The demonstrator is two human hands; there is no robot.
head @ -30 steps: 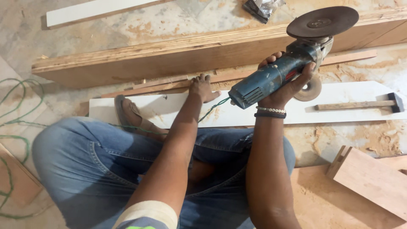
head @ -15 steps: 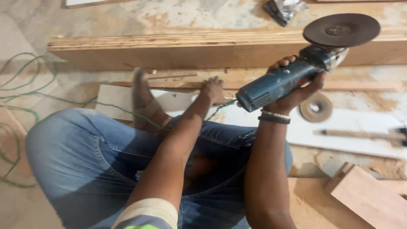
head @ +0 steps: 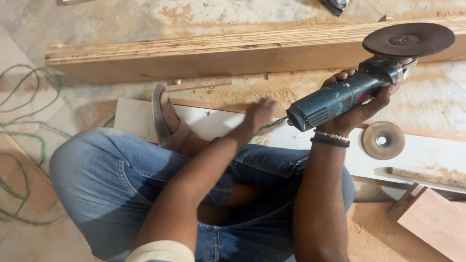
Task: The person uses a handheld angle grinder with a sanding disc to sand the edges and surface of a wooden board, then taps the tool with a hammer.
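My right hand (head: 357, 104) grips the blue body of an angle grinder (head: 340, 97), held up with its dark round disc (head: 408, 40) facing upward at the top right. My left hand (head: 260, 114), blurred, hovers over a white board (head: 213, 123) close to the grinder's rear end and its green cord (head: 269, 124); I cannot tell whether it holds anything. A loose round grinding disc (head: 383, 139) lies on the white board, right of my right wrist. I sit cross-legged in blue jeans with a sandalled foot (head: 167, 119) on the board.
A long thick plywood plank (head: 218, 56) lies across the floor beyond the board, with sawdust around it. A green cable (head: 26, 145) coils at the left. A wooden hammer handle (head: 422, 176) and a wood block (head: 437, 221) lie at the lower right.
The view has shifted left, so the grinder and plank sit further right. My left hand has moved right toward the grinder's rear end. My right hand keeps its grip on the grinder.
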